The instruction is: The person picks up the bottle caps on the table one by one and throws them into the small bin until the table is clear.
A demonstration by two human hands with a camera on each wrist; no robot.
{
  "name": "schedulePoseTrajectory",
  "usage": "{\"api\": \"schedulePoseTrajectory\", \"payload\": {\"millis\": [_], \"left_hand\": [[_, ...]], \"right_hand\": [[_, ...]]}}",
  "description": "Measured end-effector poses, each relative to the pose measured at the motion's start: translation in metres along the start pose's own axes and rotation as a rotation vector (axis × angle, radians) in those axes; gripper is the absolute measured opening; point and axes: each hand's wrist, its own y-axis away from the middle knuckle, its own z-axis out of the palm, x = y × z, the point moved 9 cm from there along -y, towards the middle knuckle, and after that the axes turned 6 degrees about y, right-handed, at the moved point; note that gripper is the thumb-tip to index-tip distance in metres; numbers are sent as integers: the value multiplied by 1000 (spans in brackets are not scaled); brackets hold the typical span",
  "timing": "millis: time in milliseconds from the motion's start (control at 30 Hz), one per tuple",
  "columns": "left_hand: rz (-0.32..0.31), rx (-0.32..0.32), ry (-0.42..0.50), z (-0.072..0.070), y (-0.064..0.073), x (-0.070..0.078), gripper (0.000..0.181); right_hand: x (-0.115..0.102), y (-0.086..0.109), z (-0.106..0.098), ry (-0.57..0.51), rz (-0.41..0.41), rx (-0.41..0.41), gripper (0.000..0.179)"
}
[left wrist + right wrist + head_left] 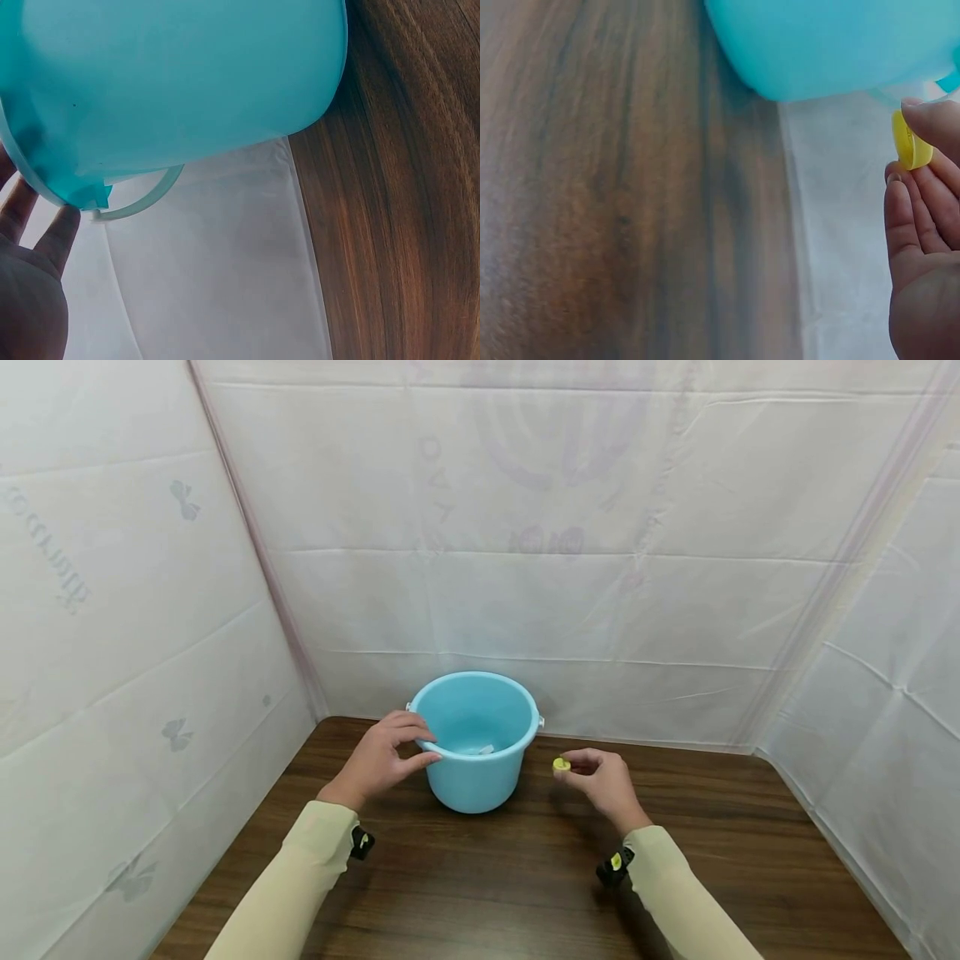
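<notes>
A light-blue bucket (pixel 474 785) stands upright on the table. My left hand (pixel 384 758) grips its rim on the left side, fingers over the edge and thumb along the outside. The left wrist view shows fingertips at the rim beside the bucket's pale handle (pixel 150 196). To the right of the bucket, my right hand (pixel 602 781) pinches a small round yellow cap (pixel 912 141) between thumb and fingers, above the tabletop. Inside the bucket, near its front wall, is a small whitish piece (pixel 486 749).
The dark wood-grain table (pixel 480 885) reaches to a white sheet wall (pixel 570 610) close behind the bucket. More white sheeting (pixel 135 693) hangs along the left side and the right side. Each wrist wears a small black camera (pixel 362 842).
</notes>
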Motion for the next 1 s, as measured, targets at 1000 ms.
{"api": "schedulePoseTrajectory", "payload": {"millis": [1000], "left_hand": [[19,5,-1,0,0,2,22]], "right_hand": [[-68,-1,-30,-41,-118,-2,36]]}}
